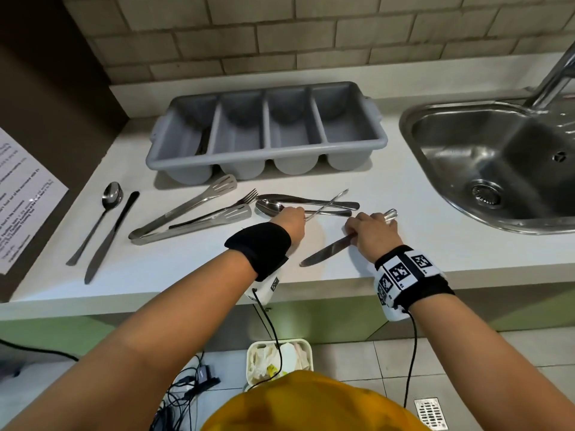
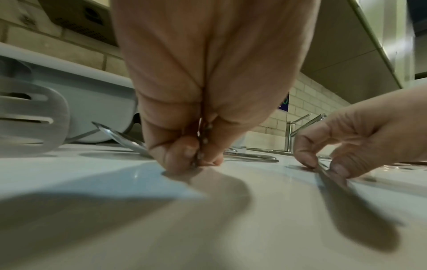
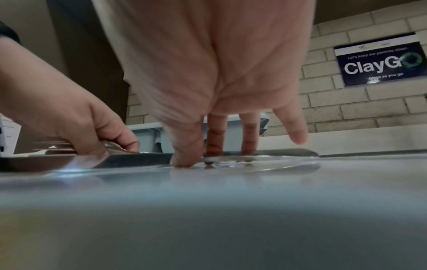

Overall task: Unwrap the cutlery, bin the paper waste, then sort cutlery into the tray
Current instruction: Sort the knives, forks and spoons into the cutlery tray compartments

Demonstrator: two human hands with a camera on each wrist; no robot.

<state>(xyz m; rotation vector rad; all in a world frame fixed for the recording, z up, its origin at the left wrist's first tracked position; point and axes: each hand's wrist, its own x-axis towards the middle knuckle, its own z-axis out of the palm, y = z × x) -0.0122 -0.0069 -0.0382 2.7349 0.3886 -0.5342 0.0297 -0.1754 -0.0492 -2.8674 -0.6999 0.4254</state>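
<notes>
Two hands at work: my left hand (image 1: pixel 291 223) pinches a fork (image 1: pixel 326 206), my right hand (image 1: pixel 375 233) pinches a knife (image 1: pixel 326 251). Tongs (image 1: pixel 186 213) and spoons (image 1: pixel 270 207) crowd the white counter (image 1: pixel 186 269) before the tray (image 1: pixel 267 132).

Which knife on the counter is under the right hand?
The knife by the counter's front edge, under the right hand; the other knife lies untouched far left beside a spoon.

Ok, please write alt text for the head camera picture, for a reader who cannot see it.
Two hands pick up cutlery from a white counter: the left hand pinches a fork, the right hand grips a knife. Behind them stands a grey tray, with a sink on the right.
</notes>
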